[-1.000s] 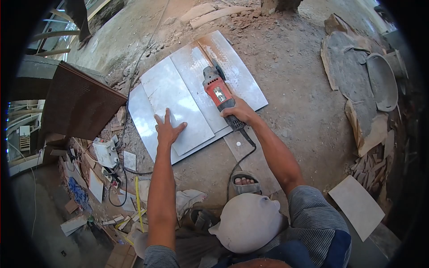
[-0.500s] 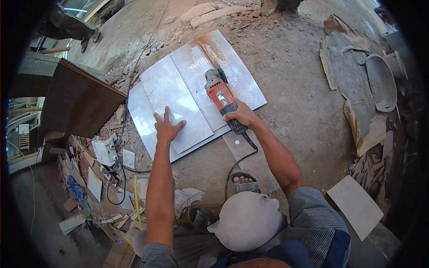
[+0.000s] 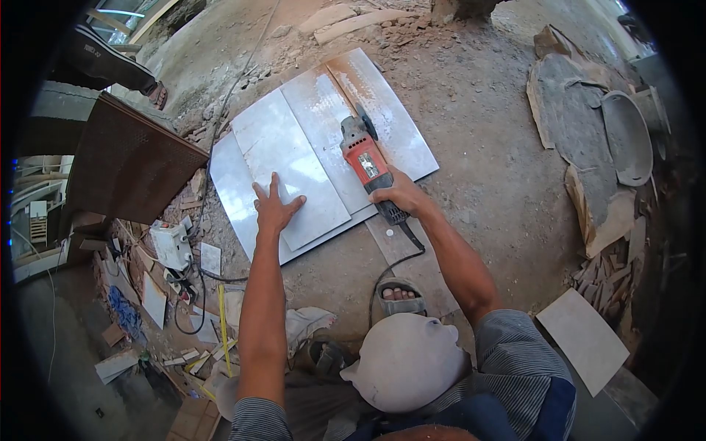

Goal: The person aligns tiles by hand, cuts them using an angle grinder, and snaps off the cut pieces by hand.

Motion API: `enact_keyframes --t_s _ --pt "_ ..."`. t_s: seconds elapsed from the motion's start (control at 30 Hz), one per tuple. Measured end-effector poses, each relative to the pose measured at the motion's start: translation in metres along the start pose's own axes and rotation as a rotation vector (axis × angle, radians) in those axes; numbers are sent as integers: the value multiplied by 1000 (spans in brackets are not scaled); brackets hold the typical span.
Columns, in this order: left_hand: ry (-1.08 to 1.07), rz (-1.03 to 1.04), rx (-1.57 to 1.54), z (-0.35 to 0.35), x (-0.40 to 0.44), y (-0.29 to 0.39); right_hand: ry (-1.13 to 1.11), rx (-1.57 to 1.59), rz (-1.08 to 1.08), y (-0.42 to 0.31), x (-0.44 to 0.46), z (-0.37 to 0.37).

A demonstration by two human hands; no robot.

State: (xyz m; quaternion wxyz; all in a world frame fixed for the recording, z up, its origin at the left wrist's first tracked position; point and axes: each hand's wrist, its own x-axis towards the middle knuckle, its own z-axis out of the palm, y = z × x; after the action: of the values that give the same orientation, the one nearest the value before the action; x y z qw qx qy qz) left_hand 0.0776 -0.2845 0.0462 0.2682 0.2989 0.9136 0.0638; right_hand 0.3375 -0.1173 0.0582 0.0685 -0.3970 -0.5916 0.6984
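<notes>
My right hand [image 3: 398, 192] is wrapped round the black rear handle of a red and grey angle grinder [image 3: 365, 158]. The grinder's dark disc [image 3: 366, 122] is over the large pale tile [image 3: 397, 125], beside a narrow brownish line that runs down it. My left hand [image 3: 275, 209] lies with fingers spread on a smaller pale tile [image 3: 283, 158], which rests on top of the large one. A black cord trails from the grinder handle toward my sandalled foot [image 3: 399, 294].
Brown stacked panels [image 3: 132, 162] stand at the left, above a white socket box [image 3: 170, 245] and scattered offcuts. At the right are a grey basin [image 3: 629, 137], torn sacking and a loose tile [image 3: 585, 340]. Another person's leg [image 3: 110, 62] shows at the upper left.
The grinder and my right hand have shifted slightly right and down. My left hand stays nearly in place. At the upper left, the other person's leg has come further into view.
</notes>
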Motion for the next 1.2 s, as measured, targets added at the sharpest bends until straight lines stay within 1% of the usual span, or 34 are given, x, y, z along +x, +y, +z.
enact_keyframes --t_s 0.1,0.23,0.43,0.5,0.63,0.83,0.93,1.1,1.2 --pt "-1 4 -1 0 0 -1 18 -73 -2 5 -12 -1" --pt "-5 -2 5 1 1 0 16 -78 -19 6 -11 -1" --pt "3 -1 6 1 0 0 -13 13 36 -8 8 -1" --pt "1 -4 5 1 1 1 -20 24 95 -15 10 -1" --pt "-11 -12 -1 -1 -1 3 -40 22 73 -7 6 -1" --pt "-7 -9 -4 -2 -2 4 6 -74 6 6 -18 -2" --pt "-12 -9 -18 -3 -4 5 9 -65 10 1 -20 -1" --pt "-11 -7 -15 -4 -4 6 -24 10 84 0 -3 -1" --pt "-14 -13 -9 -4 -4 6 -19 -7 84 -1 -6 -1"
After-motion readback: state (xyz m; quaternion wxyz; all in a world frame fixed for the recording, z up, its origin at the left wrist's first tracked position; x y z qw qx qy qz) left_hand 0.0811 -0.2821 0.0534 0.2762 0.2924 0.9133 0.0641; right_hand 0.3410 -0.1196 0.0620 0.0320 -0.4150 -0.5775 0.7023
